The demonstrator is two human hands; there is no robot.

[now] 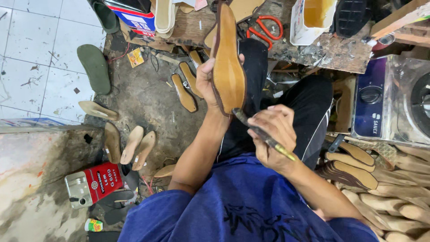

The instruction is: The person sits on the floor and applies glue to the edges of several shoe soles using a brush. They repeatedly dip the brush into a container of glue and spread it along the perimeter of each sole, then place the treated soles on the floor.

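Note:
My left hand grips a long tan shoe sole from the side and holds it up edge-on over my lap. The sole's toe points away from me toward the workbench. My right hand holds a thin brush with a dark, glue-caked handle. The brush's tip touches the near end of the sole. I sit in a blue shirt and black trousers.
A worn wooden workbench ahead carries red-handled scissors and a white tub of yellow glue. Several tan soles lie on the dirty floor at left, near a red can. A stack of soles sits at right beside a small appliance.

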